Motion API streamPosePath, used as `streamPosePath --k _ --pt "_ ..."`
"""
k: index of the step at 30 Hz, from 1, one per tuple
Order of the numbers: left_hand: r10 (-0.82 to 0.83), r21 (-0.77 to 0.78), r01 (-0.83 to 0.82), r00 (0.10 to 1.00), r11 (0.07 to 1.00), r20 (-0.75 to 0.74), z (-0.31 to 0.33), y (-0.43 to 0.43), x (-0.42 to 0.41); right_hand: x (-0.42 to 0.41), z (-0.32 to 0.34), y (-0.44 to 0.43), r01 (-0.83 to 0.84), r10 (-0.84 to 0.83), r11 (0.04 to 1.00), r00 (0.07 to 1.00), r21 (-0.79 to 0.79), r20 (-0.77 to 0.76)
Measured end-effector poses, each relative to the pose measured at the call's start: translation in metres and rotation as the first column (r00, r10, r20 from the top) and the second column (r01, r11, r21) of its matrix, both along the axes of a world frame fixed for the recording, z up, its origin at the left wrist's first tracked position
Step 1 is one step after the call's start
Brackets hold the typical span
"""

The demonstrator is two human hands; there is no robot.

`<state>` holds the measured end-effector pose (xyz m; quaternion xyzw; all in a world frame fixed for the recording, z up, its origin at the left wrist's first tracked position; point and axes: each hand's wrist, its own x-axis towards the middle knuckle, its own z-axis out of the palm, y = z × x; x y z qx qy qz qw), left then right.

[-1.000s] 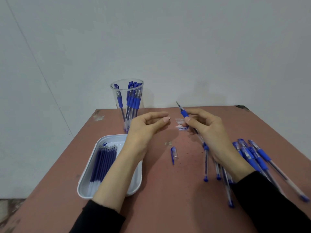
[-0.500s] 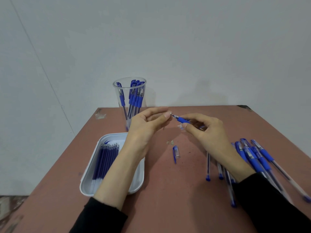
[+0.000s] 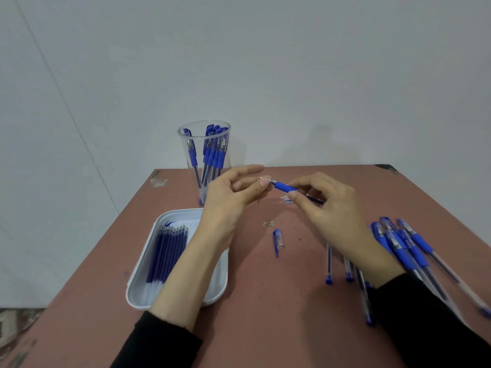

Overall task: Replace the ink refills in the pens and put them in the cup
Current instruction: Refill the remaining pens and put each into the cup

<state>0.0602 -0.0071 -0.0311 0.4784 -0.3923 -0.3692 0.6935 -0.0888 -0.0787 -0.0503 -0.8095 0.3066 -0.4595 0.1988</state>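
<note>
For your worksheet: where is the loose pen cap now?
Head view: the pen cap lies on the table, right of the white tray, left of the loose pens.

- My left hand [image 3: 228, 200] is lifted, thumb and forefinger pinching the tip of the pen [image 3: 283, 186].
- My right hand [image 3: 329, 211] pinches its blue grip, fingers curled.
- Both wrists angle inward, the fingertips nearly meeting.
</note>
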Motion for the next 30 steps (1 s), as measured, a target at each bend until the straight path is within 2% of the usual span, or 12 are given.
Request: streamPosePath --k 7,11,13,18,24,30 --pt "-0.010 -0.006 0.010 1.000 1.000 0.000 0.0000 0.0009 -0.0033 -0.0039 0.0062 0.0033 -0.129 0.135 0.961 0.991 0.244 -0.007" --pt "0.082 -0.041 -0.084 0.996 0.996 -0.045 -0.0003 -0.0006 0.0017 -0.0046 0.0024 -0.0006 -0.028 0.050 0.983 0.992 0.183 -0.117" --pt "0.102 -0.062 -0.107 0.992 0.992 -0.077 -0.0004 -0.0005 0.0045 -0.0051 0.0026 -0.0020 -0.007 0.020 0.987 0.996 0.162 -0.082" --pt "0.075 -0.087 -0.089 0.986 0.992 -0.146 0.0006 0.0006 0.0041 -0.0072 0.0068 -0.0006 -0.164 0.148 0.932 0.986 0.324 0.074" --pt "0.131 -0.086 -0.150 0.973 0.985 -0.191 0.0036 0.0023 0.0057 -0.0075 0.0065 -0.0040 -0.140 0.103 0.949 0.984 0.282 0.145" --pt "0.109 -0.077 -0.128 0.971 0.989 -0.214 0.0036 0.0011 0.0054 -0.0058 0.0091 -0.0034 -0.163 0.090 0.926 0.971 0.341 0.220"
